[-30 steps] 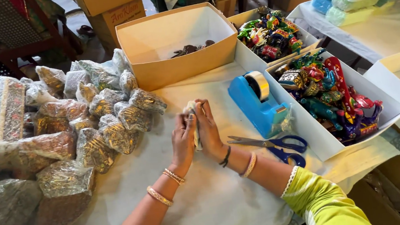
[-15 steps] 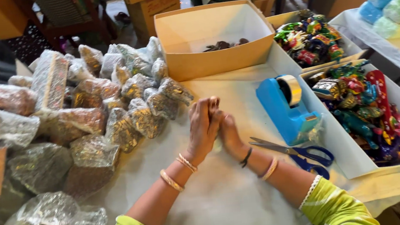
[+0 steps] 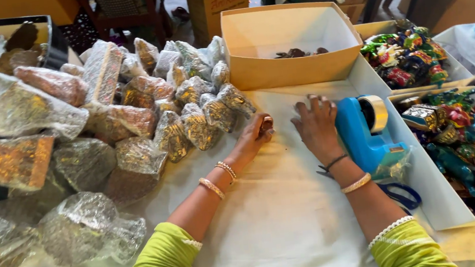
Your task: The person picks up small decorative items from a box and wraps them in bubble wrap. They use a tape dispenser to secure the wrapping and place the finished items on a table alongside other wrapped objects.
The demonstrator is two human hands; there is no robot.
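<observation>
Left hand (image 3: 256,133) is curled into a closed grip around a small brownish item (image 3: 267,123), only the tip pokes out past the thumb so can't tell what it is exactly. It sits right at the edge of the heap of clear-wrapped packets (image 3: 190,120), nearest packet just to its left, basically touching. Right hand (image 3: 318,124) is flat on the white worktop (image 3: 280,216), fingers spread, palm down, holding nothing afaict. Its fingers point away from the person toward the open tan box (image 3: 290,44), and the blue tape dispenser (image 3: 368,132) is just beside it on the right, so right hand is def the nearer one to the tape, left hand nearer to the packets. Small item lies to the left of the right hand w/ a bare gap of cloth between the two hands. Counts: 1 tape dispenser, 1 tan box w/ a few dark bits inside, 2 white trays of colourful figurines (image 3: 458,129) on the right, blue scissor handles (image 3: 403,197) peeking under the right forearm, packets way too many to count, 20+ imo. Bangles on both wrists.
</observation>
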